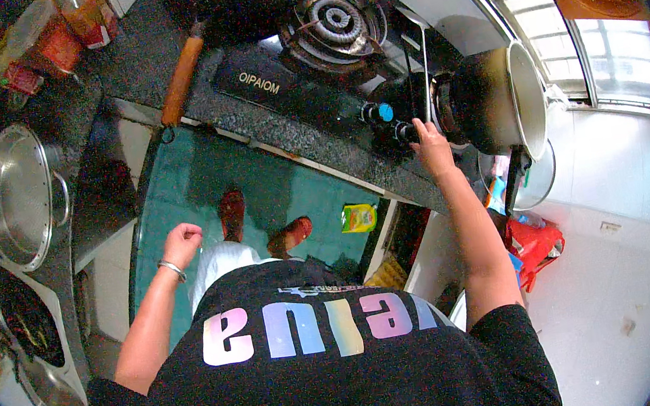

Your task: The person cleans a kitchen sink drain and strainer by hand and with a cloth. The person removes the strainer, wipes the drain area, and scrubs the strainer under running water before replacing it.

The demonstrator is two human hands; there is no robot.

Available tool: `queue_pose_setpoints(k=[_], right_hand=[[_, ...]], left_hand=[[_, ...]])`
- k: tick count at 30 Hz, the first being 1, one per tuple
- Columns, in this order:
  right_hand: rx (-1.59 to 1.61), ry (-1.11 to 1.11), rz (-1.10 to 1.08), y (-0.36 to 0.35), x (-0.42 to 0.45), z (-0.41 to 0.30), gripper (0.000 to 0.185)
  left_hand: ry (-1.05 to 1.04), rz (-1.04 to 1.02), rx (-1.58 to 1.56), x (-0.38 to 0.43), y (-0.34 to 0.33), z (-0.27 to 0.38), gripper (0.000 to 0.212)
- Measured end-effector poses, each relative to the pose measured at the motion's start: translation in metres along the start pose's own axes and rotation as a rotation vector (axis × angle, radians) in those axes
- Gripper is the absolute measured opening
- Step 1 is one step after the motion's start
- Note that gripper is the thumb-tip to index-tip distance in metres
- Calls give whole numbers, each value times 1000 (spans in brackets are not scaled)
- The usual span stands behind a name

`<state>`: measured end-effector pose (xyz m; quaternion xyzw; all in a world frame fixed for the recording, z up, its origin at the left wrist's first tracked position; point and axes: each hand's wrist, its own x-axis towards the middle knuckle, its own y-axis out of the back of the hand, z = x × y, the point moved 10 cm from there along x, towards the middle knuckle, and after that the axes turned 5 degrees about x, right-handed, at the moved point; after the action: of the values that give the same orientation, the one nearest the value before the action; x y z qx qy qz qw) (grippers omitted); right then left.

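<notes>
My right hand [434, 150] reaches to the front of a black gas stove [293, 94], its fingers on a black control knob [406, 132]. A second knob [378, 112] with a blue face sits just left of it. Close by on the right burner stands a tall pot [486, 104], dark at its base, with a black handle [517, 179] pointing toward me. The left burner [338, 19] carries nothing, and I see no flame on it. My left hand [181, 245] hangs over the floor, fingers curled, with nothing visible in it and a bracelet on its wrist.
A wooden handle [182, 80] juts past the counter edge from a dark pan. Metal pan with two handles [20, 198] stands on the left counter, near a sink [49, 389]. Jars [86, 16] stand behind. A yellow-green packet [358, 218] lies on the floor; red bag [537, 247] at right.
</notes>
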<state>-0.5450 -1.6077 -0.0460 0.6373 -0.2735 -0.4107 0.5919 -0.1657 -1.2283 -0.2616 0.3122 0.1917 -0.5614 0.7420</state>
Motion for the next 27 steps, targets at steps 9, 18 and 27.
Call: queue_pose_setpoints(k=[9,18,27], right_hand=[[56,-399,343,7,-31,61,47],[192,-541,126,-5,-13,74,31],[737,-487,176,39,15,3,30]], left_hand=[[33,0,66,2,4,6,12],[18,-1,73,11,3,-17,12],[-14,1,112,17,3,-21,13]])
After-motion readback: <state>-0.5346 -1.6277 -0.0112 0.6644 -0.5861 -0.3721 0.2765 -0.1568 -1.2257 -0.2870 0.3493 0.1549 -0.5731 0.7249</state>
